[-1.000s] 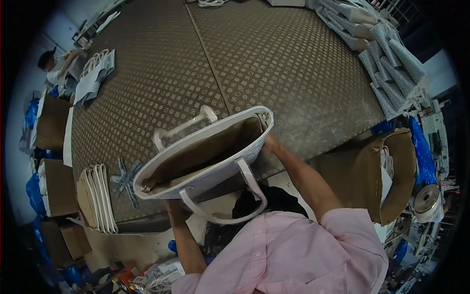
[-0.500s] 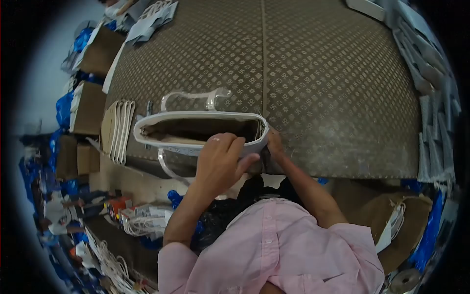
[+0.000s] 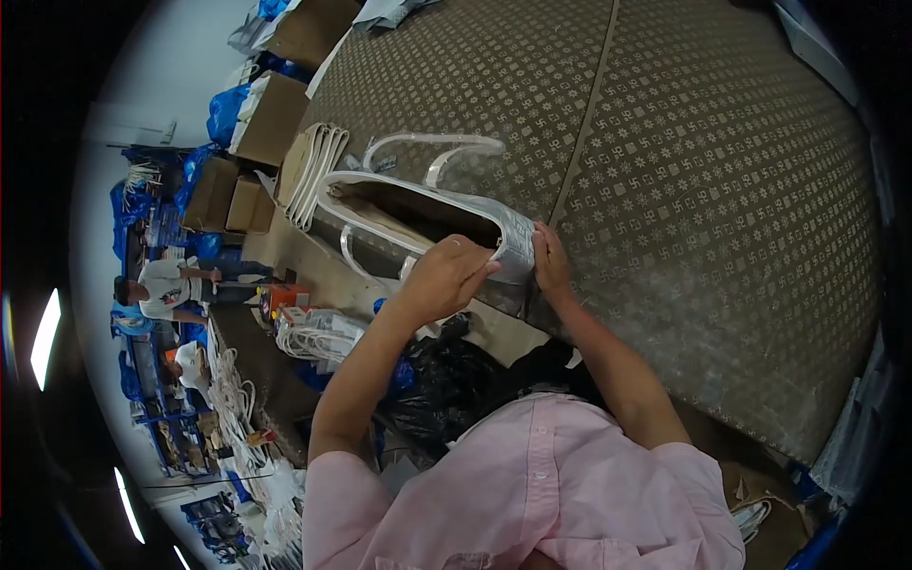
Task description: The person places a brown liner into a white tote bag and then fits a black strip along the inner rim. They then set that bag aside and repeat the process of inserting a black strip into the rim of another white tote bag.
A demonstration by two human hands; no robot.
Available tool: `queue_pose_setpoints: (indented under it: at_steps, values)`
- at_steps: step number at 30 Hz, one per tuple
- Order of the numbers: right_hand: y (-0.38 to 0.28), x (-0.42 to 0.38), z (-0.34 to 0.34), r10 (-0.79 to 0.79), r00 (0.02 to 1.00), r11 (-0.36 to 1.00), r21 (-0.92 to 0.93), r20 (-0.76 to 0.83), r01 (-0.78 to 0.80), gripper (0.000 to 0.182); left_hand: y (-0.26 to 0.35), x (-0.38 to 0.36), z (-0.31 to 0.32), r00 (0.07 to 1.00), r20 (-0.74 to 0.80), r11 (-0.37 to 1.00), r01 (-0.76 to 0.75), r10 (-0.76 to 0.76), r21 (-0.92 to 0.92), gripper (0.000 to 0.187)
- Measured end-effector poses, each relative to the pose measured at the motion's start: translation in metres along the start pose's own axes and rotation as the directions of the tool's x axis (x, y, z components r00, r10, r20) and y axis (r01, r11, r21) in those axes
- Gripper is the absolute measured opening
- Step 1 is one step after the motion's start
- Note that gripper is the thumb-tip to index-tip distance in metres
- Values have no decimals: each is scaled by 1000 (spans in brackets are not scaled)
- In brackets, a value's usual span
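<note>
A white handbag (image 3: 516, 236) with a beige lining stands on the patterned table, its mouth gaping towards me. My left hand (image 3: 448, 277) grips the near rim by the right corner, with the thumb pointing right. Around the bag's right end my right hand (image 3: 553, 263) is closed, partly hidden by the bag's side. One clear-looking strap handle (image 3: 432, 142) lies over the far side. The other handle (image 3: 351, 256) hangs at the near side, beyond my left wrist.
A stack of cream bag panels (image 3: 313, 169) lies left of the bag. The patterned table (image 3: 693, 190) stretches away right. Cardboard boxes (image 3: 273, 119) stand beyond its left edge. A black plastic bag (image 3: 442, 380) is below the near edge. A person (image 3: 171, 288) stands far left.
My view has turned, so the table and bag appear tilted. The bag's right end now faces me more, with both hands still on it. Another person has come into view at left.
</note>
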State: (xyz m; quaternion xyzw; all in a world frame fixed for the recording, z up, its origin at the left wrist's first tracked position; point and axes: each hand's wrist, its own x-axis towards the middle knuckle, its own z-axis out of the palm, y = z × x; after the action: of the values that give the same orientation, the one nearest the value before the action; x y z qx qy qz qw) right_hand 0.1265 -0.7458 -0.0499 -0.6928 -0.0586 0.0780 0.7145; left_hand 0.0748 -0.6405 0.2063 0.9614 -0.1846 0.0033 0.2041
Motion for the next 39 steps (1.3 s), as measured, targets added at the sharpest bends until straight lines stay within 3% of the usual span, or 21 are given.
queue_pose_setpoints:
  at_steps: [6,9,12,14,15,17,18,21,23,24,26,27,28,29,31,32,33,35,36,37,39]
  values:
    - [11,0,-4,-81,997,996,46,-5,81,37,-6,8,2,963,-64,964,-255,260,76,13]
    - [-2,7,-10,-23,998,999,-31,51,25,37,-18,1,-11,997,-2,997,-75,75,1,16]
    - [1,1,-7,31,987,999,-31,157,-26,40,-19,-13,-16,979,-134,984,-162,152,-68,15]
    - [-1,2,-4,330,919,788,472,218,-395,50,-13,-25,-31,960,-220,972,-204,175,-115,14]
    - [-13,-3,-5,347,918,782,481,191,-396,50,-10,-32,-43,935,-307,963,-229,176,-145,14]
    - [-54,-7,-12,382,814,513,632,438,-581,54,-9,-41,-59,961,-201,959,-225,188,-175,18]
    - [-61,-11,-11,395,816,513,636,421,-577,54,-9,-47,-61,984,-107,955,-165,143,-248,22]
    - [-56,-21,-8,502,839,609,602,211,-516,53,8,-45,-69,998,35,948,-36,49,-317,42]
    - [-31,-25,-5,349,931,775,527,103,-349,52,19,-26,-87,742,637,967,255,-211,24,56]
    - [-31,-28,-6,355,930,774,527,100,-352,52,8,-18,-89,739,641,967,254,-208,20,56]
    - [-43,-33,-3,195,981,926,330,-4,-183,46,-27,-11,-99,519,839,931,202,162,-304,65]
    - [-56,-35,-1,192,981,922,342,7,-182,46,-51,-19,-87,645,695,757,268,318,-596,62]
    - [-74,-39,0,127,992,952,281,-15,-118,50,-77,-27,-84,645,704,766,278,297,-579,62]
    - [-86,-44,4,67,997,973,222,-34,-58,54,-103,-34,-85,495,815,738,419,303,-529,63]
    - [-93,-45,7,-97,994,991,91,-48,101,58,-107,-37,-103,438,838,504,670,325,-545,66]
    - [-95,-46,8,-263,964,963,-68,-46,260,62,-108,-39,-104,441,844,505,676,307,-537,66]
    - [-100,-48,9,-267,963,963,-51,-36,265,62,-114,-43,-100,495,858,829,416,139,-374,62]
    - [-109,-47,13,-322,945,946,-60,-59,319,64,-131,-55,-80,590,807,991,116,-21,-59,58]
    - [-112,-44,15,-332,941,943,-48,-57,330,64,-135,-66,-58,671,714,651,637,-203,-413,53]
    - [-115,-43,17,-383,924,919,-111,-24,378,63,-138,-76,-35,719,586,29,641,-374,-767,48]
    - [-122,-46,21,-434,900,886,-166,25,432,63,-128,-82,-6,761,494,-148,479,-422,-865,47]
